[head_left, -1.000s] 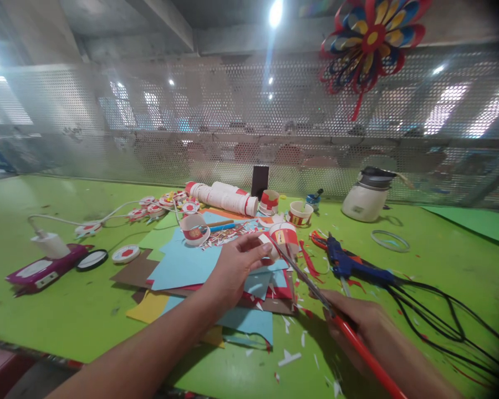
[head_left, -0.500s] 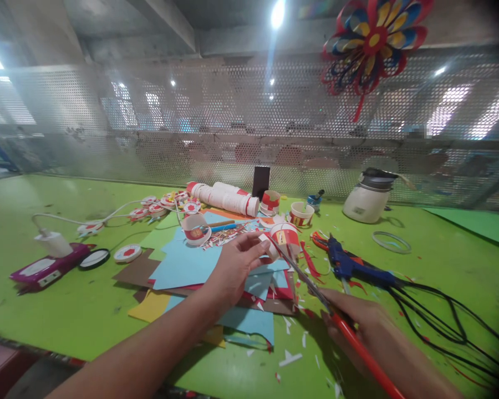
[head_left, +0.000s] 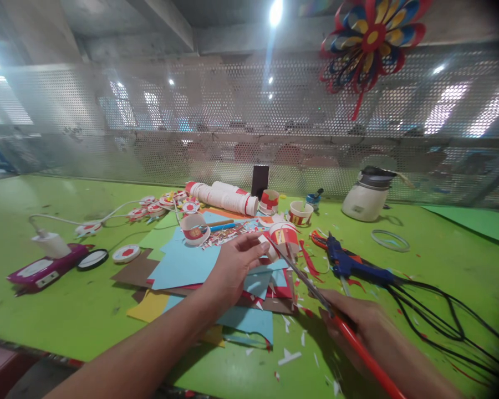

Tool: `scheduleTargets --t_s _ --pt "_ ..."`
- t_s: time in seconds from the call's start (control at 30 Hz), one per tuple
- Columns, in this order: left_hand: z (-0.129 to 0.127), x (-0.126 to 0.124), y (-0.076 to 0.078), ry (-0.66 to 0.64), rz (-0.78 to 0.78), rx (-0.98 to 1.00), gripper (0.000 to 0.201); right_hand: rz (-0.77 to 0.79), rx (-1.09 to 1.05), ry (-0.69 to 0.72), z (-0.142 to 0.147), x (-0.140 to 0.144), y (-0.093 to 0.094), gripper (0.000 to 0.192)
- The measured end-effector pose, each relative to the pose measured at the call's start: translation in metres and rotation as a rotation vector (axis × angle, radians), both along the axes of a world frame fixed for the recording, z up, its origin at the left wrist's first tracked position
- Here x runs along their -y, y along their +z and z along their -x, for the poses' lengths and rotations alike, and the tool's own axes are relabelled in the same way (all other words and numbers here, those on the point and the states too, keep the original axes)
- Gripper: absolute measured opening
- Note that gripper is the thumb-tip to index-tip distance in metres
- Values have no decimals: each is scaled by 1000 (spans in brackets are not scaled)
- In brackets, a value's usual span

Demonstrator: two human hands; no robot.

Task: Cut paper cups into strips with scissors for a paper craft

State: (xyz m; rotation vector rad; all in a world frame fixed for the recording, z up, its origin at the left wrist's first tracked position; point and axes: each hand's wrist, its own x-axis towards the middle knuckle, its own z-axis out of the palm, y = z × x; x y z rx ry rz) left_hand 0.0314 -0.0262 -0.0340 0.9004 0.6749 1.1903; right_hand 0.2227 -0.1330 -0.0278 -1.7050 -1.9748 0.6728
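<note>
Near the green worktop's front edge, left hand (head_left: 228, 269) is pinching a red-and-white paper cup (head_left: 283, 237) over the coloured paper sheets (head_left: 183, 263); right hand (head_left: 357, 321) is gripping red-handled scissors (head_left: 316, 293), blades at cup. Cutting step prob. underway; next needs cup held steady w/ blades aligned.

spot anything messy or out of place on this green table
Yes: small white and red paper scraps litter the green table near the right hand. A red-and-white paper cup lies tipped on its side, and the coloured paper sheets are stacked askew.
</note>
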Motion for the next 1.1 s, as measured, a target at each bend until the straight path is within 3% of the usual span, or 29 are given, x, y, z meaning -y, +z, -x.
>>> scheduleTargets --t_s 0.33,0.6,0.83,1.1 --pt "0 1 3 -24 25 31 32 -60 2 -17 -5 -2 -8 32" --pt "1 0 1 -88 -13 35 18 -99 30 -30 -5 0 -7 25" --pt "2 1 2 -105 55 62 23 -111 77 -18 -8 -2 -13 27" --pt "3 -3 0 -68 44 58 33 -45 72 9 -4 -2 -4 42"
